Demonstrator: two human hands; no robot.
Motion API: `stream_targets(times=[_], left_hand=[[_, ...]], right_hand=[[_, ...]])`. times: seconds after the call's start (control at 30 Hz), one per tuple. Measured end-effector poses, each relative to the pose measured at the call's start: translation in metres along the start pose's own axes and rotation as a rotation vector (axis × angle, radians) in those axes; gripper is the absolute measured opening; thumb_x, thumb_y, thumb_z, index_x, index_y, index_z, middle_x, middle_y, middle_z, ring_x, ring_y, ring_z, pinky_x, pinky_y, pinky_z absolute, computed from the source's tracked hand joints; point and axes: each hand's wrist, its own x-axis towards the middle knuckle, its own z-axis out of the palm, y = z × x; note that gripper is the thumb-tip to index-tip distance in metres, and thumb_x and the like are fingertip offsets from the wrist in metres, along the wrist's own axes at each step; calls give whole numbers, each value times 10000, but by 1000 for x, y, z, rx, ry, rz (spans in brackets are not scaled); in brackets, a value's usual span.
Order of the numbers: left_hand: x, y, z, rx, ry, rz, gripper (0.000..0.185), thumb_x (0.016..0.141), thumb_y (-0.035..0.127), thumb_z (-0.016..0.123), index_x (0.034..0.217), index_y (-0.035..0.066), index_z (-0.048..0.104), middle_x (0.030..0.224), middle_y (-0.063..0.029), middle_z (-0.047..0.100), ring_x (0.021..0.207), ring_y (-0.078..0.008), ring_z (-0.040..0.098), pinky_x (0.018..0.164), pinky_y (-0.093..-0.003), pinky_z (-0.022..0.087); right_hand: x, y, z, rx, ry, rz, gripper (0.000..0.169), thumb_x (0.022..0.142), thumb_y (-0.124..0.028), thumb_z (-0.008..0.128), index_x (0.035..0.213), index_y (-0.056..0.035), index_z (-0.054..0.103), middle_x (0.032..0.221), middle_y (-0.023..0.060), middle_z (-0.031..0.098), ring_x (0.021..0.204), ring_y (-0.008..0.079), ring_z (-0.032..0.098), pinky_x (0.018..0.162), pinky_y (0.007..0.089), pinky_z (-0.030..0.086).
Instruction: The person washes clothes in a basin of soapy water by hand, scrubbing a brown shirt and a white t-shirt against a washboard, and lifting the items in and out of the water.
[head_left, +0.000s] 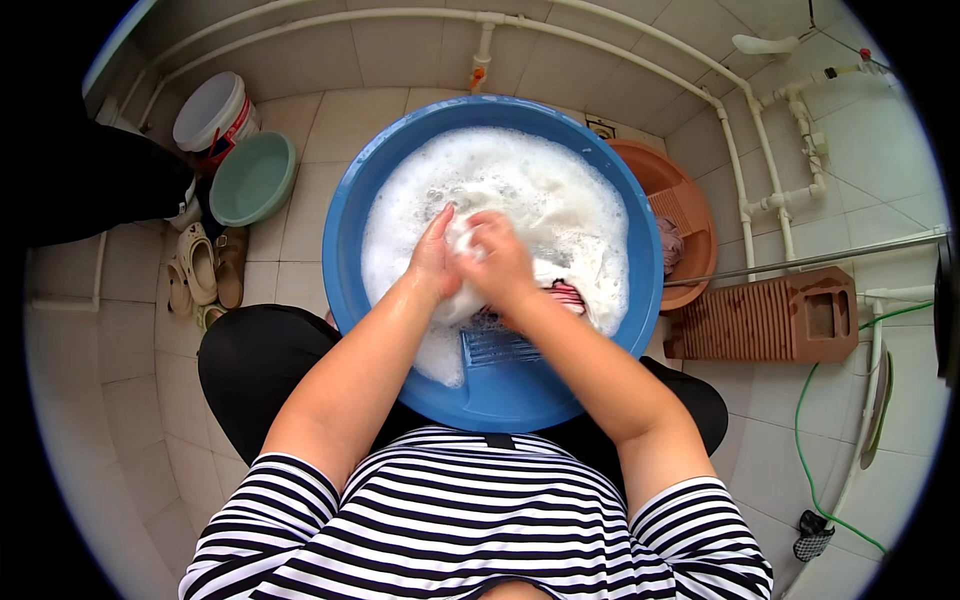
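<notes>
A large blue plastic basin (489, 409) stands between my knees, with thick white suds (420, 187) over the water. Above the suds my left hand (436, 259) and my right hand (499, 259) come together on a bunched wet white cloth (462, 304). Motion blurs my right hand, whose fingers curl over the cloth. More white fabric (600, 281) lies soaked to the right, partly under foam. Beside my right wrist shows a pink patch with dark edging (568, 295). The basin's built-in ribbed washboard (499, 347) slopes up toward me, partly hidden by my right forearm.
Behind the basin at right sits an orange-brown tub (694, 202) holding mauve cloth (670, 246). A brown washboard (757, 315) leans nearby below a metal rod (810, 260). A green basin (253, 180), white bucket (214, 112) and several shoes (199, 266) are at left. White pipes (420, 13) line the wall.
</notes>
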Motion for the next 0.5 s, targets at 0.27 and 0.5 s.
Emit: stream_targets(times=[0.27, 0.5], left_hand=[[28, -33, -52, -33, -421, 59, 252, 910, 311, 501, 938, 66, 556, 875, -89, 583, 709, -184, 566, 640, -314, 480], [-13, -38, -4, 86, -79, -78, 307, 921, 348, 452, 852, 65, 549, 820, -88, 565, 778, -201, 542, 721, -326, 461]], right_hand=[[-15, -39, -8, -41, 21, -321, 102, 664, -107, 596, 706, -58, 516, 748, 145, 582, 656, 321, 557, 585, 378, 460], [-16, -22, -16, -55, 139, -16, 180, 734, -236, 558, 708, -60, 591, 690, 167, 583, 625, 354, 567, 578, 414, 471]])
